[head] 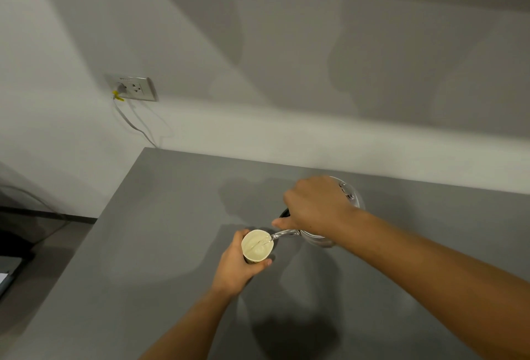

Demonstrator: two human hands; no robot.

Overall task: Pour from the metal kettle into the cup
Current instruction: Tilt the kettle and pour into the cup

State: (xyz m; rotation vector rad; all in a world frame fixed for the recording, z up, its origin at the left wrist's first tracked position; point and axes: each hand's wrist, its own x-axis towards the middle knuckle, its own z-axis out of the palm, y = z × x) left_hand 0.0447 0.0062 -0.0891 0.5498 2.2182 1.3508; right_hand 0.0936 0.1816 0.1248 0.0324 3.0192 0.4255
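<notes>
Worktop [172, 216], smooth grey, lies bare around me. My left hand [233, 269] wraps its fingers round the pale round cup [257, 245]; my right hand [314, 204] grips the tilted shiny metal kettle [318, 240], spout over the rim.

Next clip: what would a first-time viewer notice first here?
The pour at lower centre: the right hand tips a metal kettle, and a thin stream runs from its spout into a pale cup held by the left hand over the grey counter. At upper left, a wall socket has a cord plugged in.
</notes>
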